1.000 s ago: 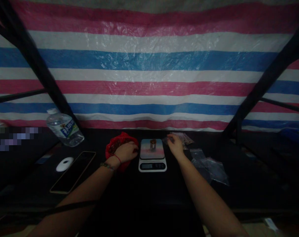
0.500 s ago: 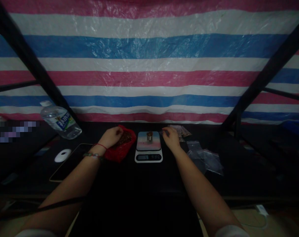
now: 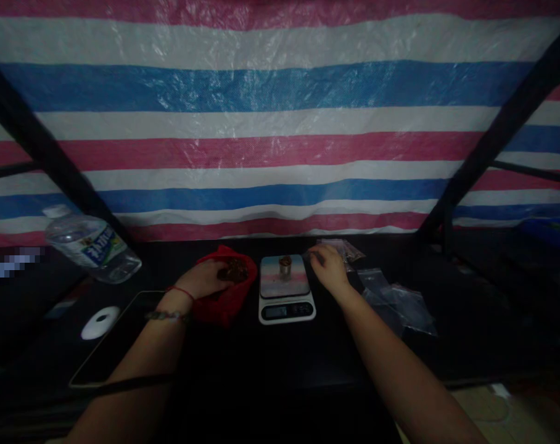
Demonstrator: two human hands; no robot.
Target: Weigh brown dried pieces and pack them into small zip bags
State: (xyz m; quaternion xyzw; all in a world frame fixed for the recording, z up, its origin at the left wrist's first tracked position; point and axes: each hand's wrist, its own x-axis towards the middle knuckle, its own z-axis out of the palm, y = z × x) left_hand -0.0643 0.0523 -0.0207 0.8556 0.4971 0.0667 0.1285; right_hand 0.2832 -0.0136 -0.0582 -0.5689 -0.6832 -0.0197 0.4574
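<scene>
Dead centre between two well-parted hands sits the scale (image 3: 287, 290), white-bodied, with figures on its display too small to read. Up on its platform, a little metal cup (image 3: 285, 269) stands upright, brown bits showing at the brim. Just left of the scale, here's the red bag (image 3: 219, 308), mouth open, with a heap of brown pieces (image 3: 237, 269) inside! The left hand (image 3: 206, 279) is right in there, fingers dipped over the bag's mouth among the pieces; the fingertips are hidden, so whether they pinch anything I can't tell. A red string and a beaded bracelet (image 3: 166, 316) circle that wrist.

Over to the right of the scale, and the right hand (image 3: 329, 268) is just beside the platform, fingers curled; whether they grip anything, I can't tell. Behind that hand, right of the scale, lie filled clear bags (image 3: 353, 251); farther right and nearer the wearer, flat clear bags (image 3: 412, 307) overlap.

Well left of the scale, a phone (image 3: 107, 354) lies partly under the left forearm, a white rounded object (image 3: 100, 322) beside it, and beyond them a clear bottle (image 3: 95, 246) leans. Behind the scale, a striped sheet (image 3: 280, 148) fills the background.
</scene>
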